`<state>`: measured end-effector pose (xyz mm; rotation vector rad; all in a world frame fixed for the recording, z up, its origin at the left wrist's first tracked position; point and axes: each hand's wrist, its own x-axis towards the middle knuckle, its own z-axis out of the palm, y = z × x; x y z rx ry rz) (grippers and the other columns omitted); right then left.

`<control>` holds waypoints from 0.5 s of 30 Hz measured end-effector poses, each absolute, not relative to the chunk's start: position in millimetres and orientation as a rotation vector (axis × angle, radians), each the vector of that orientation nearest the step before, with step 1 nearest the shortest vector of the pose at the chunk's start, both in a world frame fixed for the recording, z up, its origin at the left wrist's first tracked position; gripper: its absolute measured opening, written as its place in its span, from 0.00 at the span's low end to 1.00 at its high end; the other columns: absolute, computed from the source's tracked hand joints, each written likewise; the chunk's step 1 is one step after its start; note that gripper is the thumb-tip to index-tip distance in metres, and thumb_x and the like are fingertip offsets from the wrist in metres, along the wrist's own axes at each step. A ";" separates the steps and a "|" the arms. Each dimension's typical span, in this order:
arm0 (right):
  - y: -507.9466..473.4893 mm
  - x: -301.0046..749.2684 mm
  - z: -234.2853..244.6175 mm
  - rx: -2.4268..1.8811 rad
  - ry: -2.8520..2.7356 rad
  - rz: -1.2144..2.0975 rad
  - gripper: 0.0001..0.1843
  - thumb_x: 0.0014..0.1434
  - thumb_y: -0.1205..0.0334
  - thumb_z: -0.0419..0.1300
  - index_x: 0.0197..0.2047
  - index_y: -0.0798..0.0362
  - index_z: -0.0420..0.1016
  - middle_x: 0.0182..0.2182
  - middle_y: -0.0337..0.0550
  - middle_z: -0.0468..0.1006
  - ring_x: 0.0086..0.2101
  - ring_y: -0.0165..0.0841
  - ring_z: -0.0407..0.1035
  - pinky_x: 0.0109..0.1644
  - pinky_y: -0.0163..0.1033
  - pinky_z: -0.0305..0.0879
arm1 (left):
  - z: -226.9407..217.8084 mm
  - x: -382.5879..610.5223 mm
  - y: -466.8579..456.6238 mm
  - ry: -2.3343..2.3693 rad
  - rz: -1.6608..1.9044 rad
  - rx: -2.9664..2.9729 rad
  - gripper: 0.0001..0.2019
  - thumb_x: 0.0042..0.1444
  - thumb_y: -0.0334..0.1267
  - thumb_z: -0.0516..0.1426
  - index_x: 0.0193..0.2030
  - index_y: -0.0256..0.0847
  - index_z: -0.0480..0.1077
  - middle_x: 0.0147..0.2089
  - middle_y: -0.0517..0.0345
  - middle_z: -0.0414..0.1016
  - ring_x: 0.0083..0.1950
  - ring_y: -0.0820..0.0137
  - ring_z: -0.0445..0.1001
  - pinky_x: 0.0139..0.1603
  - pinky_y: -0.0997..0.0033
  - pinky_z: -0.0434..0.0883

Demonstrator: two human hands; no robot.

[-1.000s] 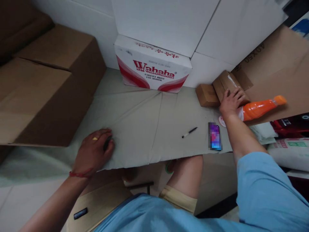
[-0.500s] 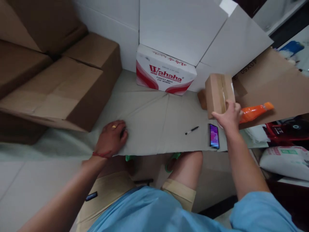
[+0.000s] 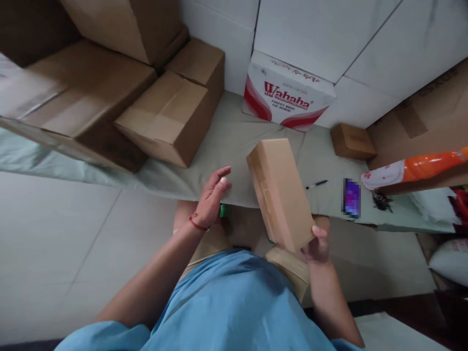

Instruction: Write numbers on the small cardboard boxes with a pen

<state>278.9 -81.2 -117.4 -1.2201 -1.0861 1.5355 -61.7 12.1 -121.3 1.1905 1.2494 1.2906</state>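
Carton point(image 3: 287, 195) now off draped table point(image 3: 230, 141), wall point(image 3: 321, 34) beyond

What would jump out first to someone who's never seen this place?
Probably the brown carton, tilted near the middle of the view in the right hand. Next might come the bright orange bottle at the view's right edge, and the red-and-white Wahaha box at the back, by the wall.

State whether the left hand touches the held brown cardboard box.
Apart: the head view shows greyish cloth between the left hand and the held brown cardboard box.
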 end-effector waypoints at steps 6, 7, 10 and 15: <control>-78.4 250.7 -88.2 -1.087 -1.113 1.671 0.42 0.50 0.37 0.75 0.66 0.40 0.77 0.69 0.48 0.76 0.69 0.54 0.70 0.72 0.60 0.69 | -107.8 -54.9 -11.7 0.841 1.103 0.849 0.52 0.56 0.72 0.65 0.81 0.58 0.52 0.85 0.42 0.51 0.83 0.40 0.56 0.64 0.41 0.79; -78.1 249.5 -85.6 -1.086 -1.163 1.657 0.43 0.49 0.36 0.76 0.66 0.40 0.77 0.71 0.48 0.73 0.71 0.55 0.66 0.74 0.61 0.66 | -104.9 -50.0 -16.5 0.779 1.085 0.837 0.55 0.55 0.72 0.67 0.82 0.59 0.49 0.84 0.41 0.53 0.82 0.40 0.58 0.65 0.40 0.78; -80.9 246.8 -86.6 -1.059 -1.234 1.639 0.46 0.47 0.35 0.79 0.66 0.39 0.76 0.76 0.48 0.65 0.76 0.55 0.58 0.78 0.61 0.61 | -96.9 -30.2 -31.4 0.659 1.093 0.865 0.64 0.50 0.71 0.71 0.84 0.57 0.42 0.81 0.39 0.60 0.79 0.39 0.64 0.71 0.39 0.74; -93.8 244.5 -106.3 -1.010 -1.222 1.766 0.52 0.45 0.46 0.84 0.70 0.36 0.70 0.77 0.48 0.63 0.77 0.51 0.57 0.78 0.59 0.60 | -92.0 -13.1 -45.8 0.699 1.078 1.068 0.73 0.47 0.64 0.76 0.85 0.53 0.30 0.76 0.35 0.64 0.77 0.40 0.67 0.78 0.37 0.66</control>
